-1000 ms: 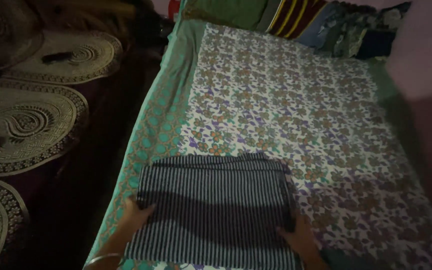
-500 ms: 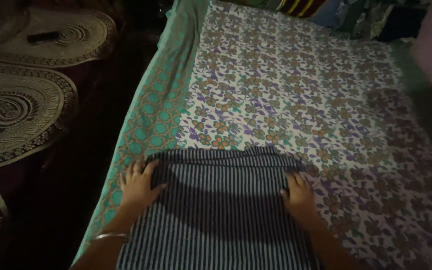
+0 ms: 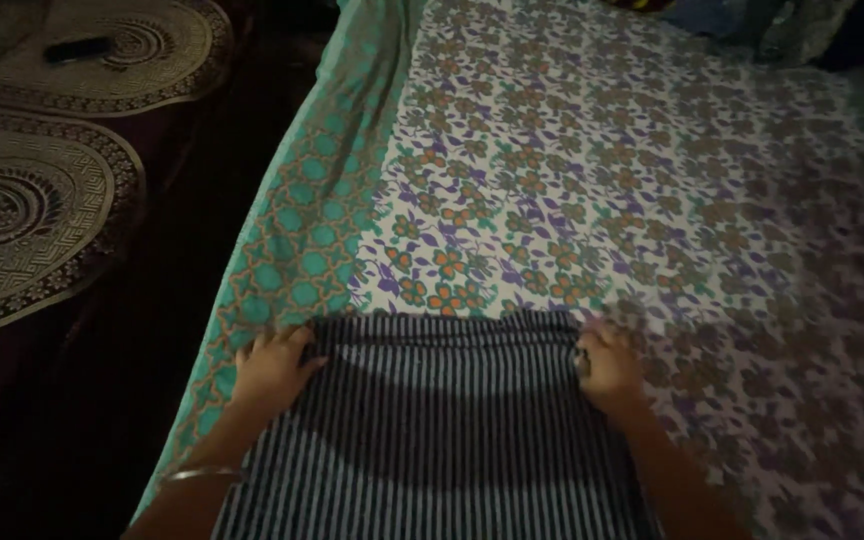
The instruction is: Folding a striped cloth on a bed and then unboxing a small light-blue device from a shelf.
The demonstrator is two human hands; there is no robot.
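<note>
Far left: dark floor mats with pale spiral patterns [image 3: 22, 215] lie beside the bed; a small dark object [image 3: 77, 48] rests on the farthest mat, its kind unclear.

Bed: a sheet with a teal border and orange-and-purple floral print [image 3: 572, 190] covers it. A folded dark-blue cloth with fine white stripes [image 3: 432, 430] lies flat at the near edge.

Left hand [image 3: 274, 362]: resting on the cloth's far-left corner, fingers spread and flat, gripping nothing. A thin metal bangle [image 3: 197, 472] sits on that wrist.

Right hand [image 3: 607, 362]: on the far-right corner, fingers curled over the edge; whether they pinch the fabric cannot be told.

Change noted: a second ago both hands were at the cloth's near side edges; they have since slid up to its far corners, and the view has tilted downward. Judged from this, the cloth is being pressed and smoothed along its length.
</note>
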